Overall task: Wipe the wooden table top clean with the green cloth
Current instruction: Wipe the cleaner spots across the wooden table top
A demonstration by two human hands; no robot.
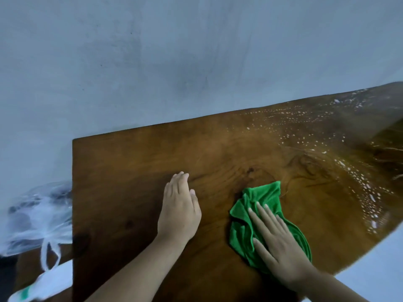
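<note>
Two hands on bench (130, 171): right hand (281, 243) pressing flat, fingers (261, 216) straight, on cloth (268, 197) mid-bench; left hand (178, 210) lying flat, holding nothing. Droplets (357, 184) sitting to right.

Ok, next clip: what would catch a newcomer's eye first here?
The bright green cloth, bunched under the flat right hand near the front edge of the table. Then the white droplets scattered over the table's right side, not yet wiped. The left hand lies flat beside the cloth, apart from it.
</note>
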